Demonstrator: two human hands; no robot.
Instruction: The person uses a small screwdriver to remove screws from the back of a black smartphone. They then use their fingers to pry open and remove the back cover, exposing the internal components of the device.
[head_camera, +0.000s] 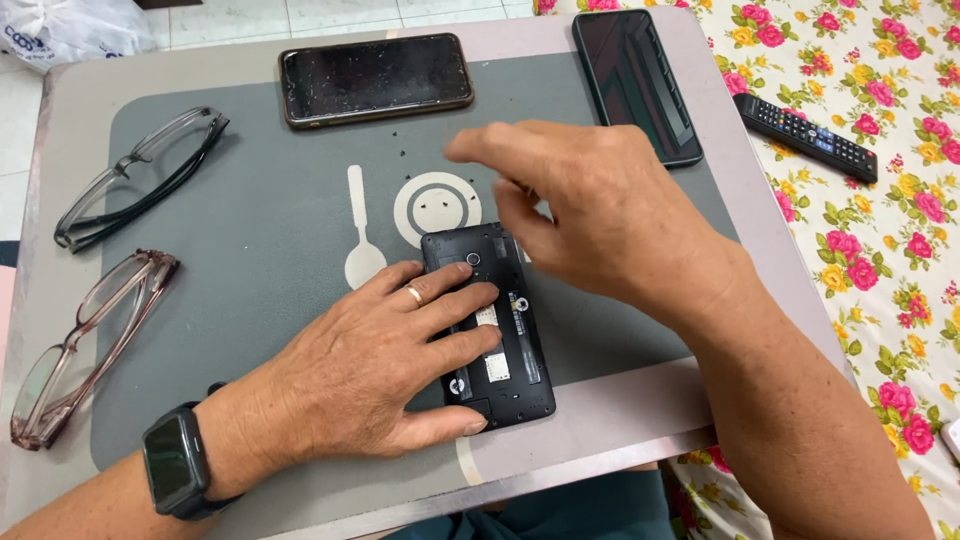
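Observation:
A black phone with its back cover off (505, 345) lies on a grey work mat (270, 250), its inner frame and card slots showing. My left hand (375, 370), with a ring and a dark wristwatch, rests flat on the phone's left side and holds it down. My right hand (590, 200) hovers over the phone's top end, fingers loosely curled and apart, with nothing visible in them. Tiny black screws (440, 200) lie on the mat's printed white ring.
Two whole phones lie face up at the back: one brown-edged (375, 78), one dark (635, 80). Two pairs of glasses, a dark pair (135, 178) and a pinkish pair (85, 350), sit left. A black remote (805, 137) lies on the flowered cloth (880, 230) at right.

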